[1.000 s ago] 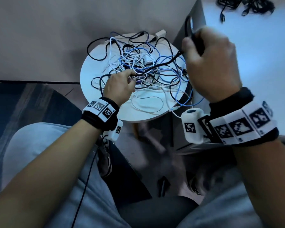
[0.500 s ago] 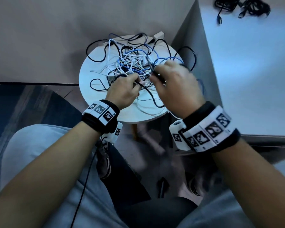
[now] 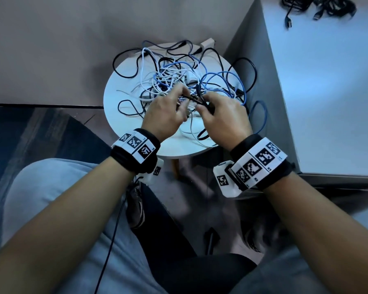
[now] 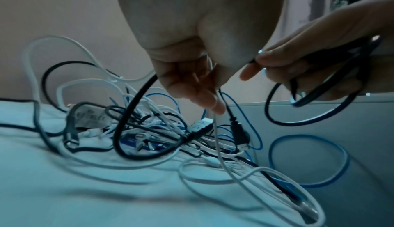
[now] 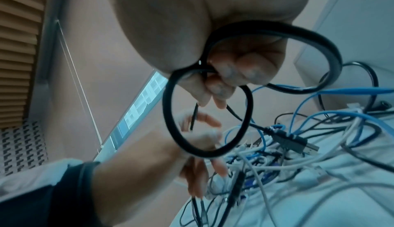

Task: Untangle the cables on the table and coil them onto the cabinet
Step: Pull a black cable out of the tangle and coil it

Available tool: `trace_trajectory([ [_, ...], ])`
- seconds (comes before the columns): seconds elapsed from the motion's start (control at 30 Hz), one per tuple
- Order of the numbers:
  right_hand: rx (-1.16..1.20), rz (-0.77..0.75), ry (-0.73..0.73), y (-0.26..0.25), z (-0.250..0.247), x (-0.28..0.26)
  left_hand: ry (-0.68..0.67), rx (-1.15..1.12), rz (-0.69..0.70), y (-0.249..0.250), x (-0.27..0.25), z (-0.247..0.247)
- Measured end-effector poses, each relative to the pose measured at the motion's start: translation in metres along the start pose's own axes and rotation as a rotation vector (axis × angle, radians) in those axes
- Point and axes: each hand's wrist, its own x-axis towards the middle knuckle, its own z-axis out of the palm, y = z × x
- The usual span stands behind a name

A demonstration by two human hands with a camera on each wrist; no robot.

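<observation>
Over the worktop (image 3: 123, 96), a black cable (image 5: 168, 106) is gripped by the right hand (image 3: 225, 117), plug (image 5: 292, 141) shown only wrist-side; the left hand (image 3: 164, 117) grip can't be told.

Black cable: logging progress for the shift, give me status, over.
Right hand grips coiled loops of the black cable. Left hand on same cable, grip unclear. Plug end hangs over the tangle on the table.

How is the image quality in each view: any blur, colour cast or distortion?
Head view: dim, bluish cast, wide-angle bending at the edges, the round table fairly sharp. Left wrist view: the cable tangle looks soft, the near tabletop smeared. Right wrist view: the left hand is motion-blurred, the black cable loop sharper.
</observation>
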Motion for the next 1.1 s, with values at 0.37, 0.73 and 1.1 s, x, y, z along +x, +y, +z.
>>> trace_trajectory([
  [0.37,0.245,-0.006,0.421,-0.018,-0.055,0.000,-0.073,-0.131,-0.430,-0.025,0.008,-0.007],
  [0.73,0.169,-0.002,0.052,-0.009,-0.031,0.002,0.262,-0.448,-0.306,-0.017,0.023,-0.023],
  [1.1,0.015,0.014,-0.354,-0.001,-0.013,-0.004,0.023,-0.985,-0.190,0.032,0.005,-0.056],
])
